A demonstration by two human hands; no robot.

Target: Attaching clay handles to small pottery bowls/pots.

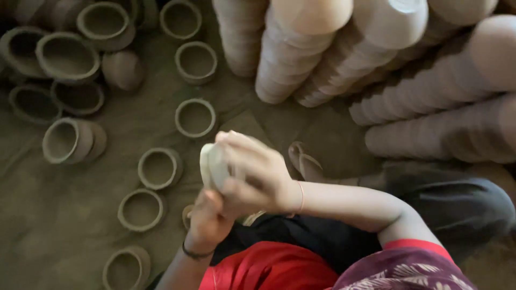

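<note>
Both hands clasp a pale clay cup (214,165): right hand (255,174) wraps it from above, left hand (207,220) supports below. Damp clay pots (158,167) sit at nine o'clock, stacked bowls (344,59) at one.

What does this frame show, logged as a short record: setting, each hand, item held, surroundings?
setting: person seated on an earthen floor, seen from above
right hand: wrapped over a pale clay bowl, fingers curled on it
left hand: beneath the bowl, touching its lower edge
bowl state: tilted on edge, rim facing left
left side: loose clay pots scattered on the floor, mouths mostly up
top right: leaning stacks of nested bowls
other: sandal beside the hands
</note>
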